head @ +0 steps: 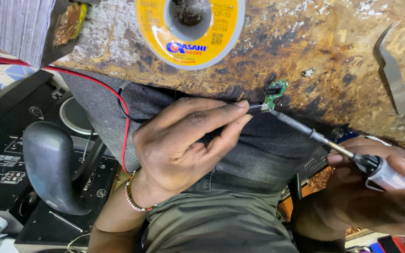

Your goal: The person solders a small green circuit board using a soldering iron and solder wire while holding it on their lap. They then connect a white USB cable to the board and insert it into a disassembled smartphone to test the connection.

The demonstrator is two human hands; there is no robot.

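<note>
the left hand [183,150] pinches a thin bit of solder wire [255,107] between thumb and first finger, with the other fingers curled in. a bead band sits on its wrist. the wire end touches the bottom of a small green circuit board [274,94], which lies at the near edge of the bench top [305,42], about the middle of that edge.

the right hand [376,197] is wrapped around the pale handle of a soldering iron [333,145]. its long dark metal tip reaches up to the same spot on the board, so wire, tip and board meet together. the joining looks like it is going on right now and not finished, because both are on the board. i cannot tell if any shiny blob is made yet; it is too small.

the bench top is old wood, rough, brown and burnt black in patches. a round yellow solder spool [191,33] lies flat near its far edge. bent steel tweezers [392,70] lie toward the right edge. a red wire [94,84] runs under the near edge, over grey cloth on the lap.
</note>
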